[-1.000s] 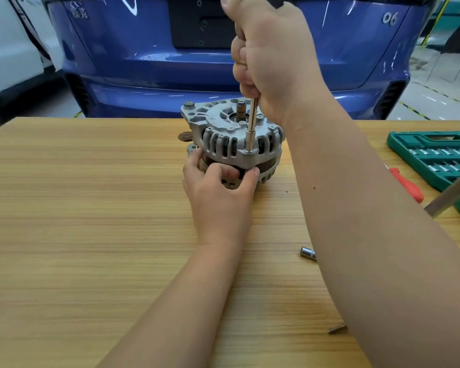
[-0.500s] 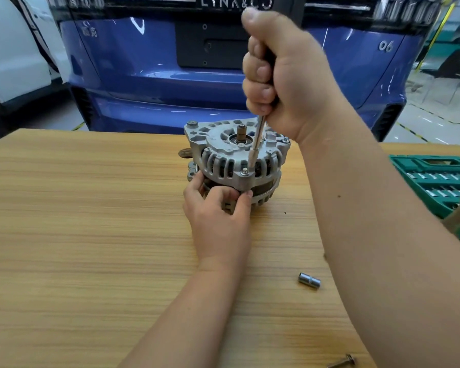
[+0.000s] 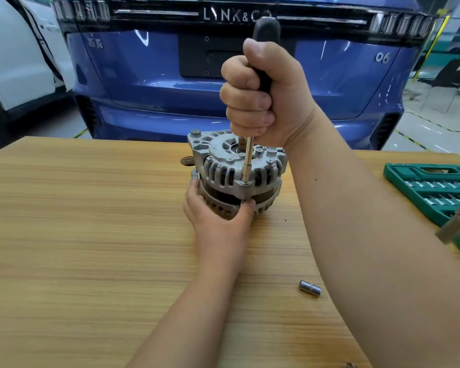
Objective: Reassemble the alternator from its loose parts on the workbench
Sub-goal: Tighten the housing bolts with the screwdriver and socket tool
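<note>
The alternator (image 3: 237, 171) stands pulley-shaft up on the bench (image 3: 91, 235), towards its far edge. The left hand (image 3: 218, 216) grips its lower shell from the near side, with the thumb on the front and the fingers curled round the left. The palm hides that part of the shell.

The right hand (image 3: 266, 96) is closed in a fist round the black handle of a driver (image 3: 247, 160). Only the handle's top shows above the fist. The steel shaft runs down from the fist to a bolt (image 3: 245, 183) on the front lug of the upper shell, and its tip covers the bolt head.

A brown disc (image 3: 187, 161) lies behind the alternator, half hidden. A socket (image 3: 310, 288) lies on the bench near the right forearm. A green case (image 3: 430, 192) at the right is cut off by the frame, and a blurred metal bar (image 3: 457, 224) crosses in front of it. A small screw-like piece (image 3: 350, 365) is barely visible at the bottom edge. Behind the bench stand a blue car (image 3: 144, 88) and part of a white car (image 3: 11, 62).
</note>
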Motion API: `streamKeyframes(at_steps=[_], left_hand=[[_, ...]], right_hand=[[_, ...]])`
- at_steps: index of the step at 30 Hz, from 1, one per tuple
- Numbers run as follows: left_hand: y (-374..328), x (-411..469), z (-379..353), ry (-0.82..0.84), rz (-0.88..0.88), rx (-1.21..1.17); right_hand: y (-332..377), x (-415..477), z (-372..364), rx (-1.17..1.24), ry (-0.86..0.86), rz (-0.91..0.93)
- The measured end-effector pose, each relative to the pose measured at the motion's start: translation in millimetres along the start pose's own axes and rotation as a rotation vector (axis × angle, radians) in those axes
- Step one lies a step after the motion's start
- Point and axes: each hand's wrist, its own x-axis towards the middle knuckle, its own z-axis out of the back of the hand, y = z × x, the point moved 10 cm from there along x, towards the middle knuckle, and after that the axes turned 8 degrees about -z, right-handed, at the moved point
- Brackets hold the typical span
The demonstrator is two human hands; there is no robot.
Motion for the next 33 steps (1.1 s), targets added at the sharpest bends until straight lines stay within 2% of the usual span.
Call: streamKeyframes(at_steps=[2, 4, 12, 24, 30, 33], left_hand=[[1, 2, -6, 0.058, -0.025, 0.031], [3, 4, -10, 0.097, -0.031, 0.020], [15, 5, -12, 0.142, 0.064, -0.152], [13, 6, -6, 0.103, 0.034, -0.073], [8, 2, -7, 0.062, 0.042, -0.037], [8, 4, -5, 0.066, 0.039, -0.051]], right_hand=[[-3, 2, -2, -0.007, 0.004, -0.023], [-4, 3, 1, -0.033, -0.066, -0.031], [8, -9, 12, -0.220, -0.487, 0.149], [14, -20, 12, -0.227, -0.702, 0.230], [21, -37, 17, -0.304, -0.919, 0.326], [22, -38, 17, -0.300, -0.944, 0.338]])
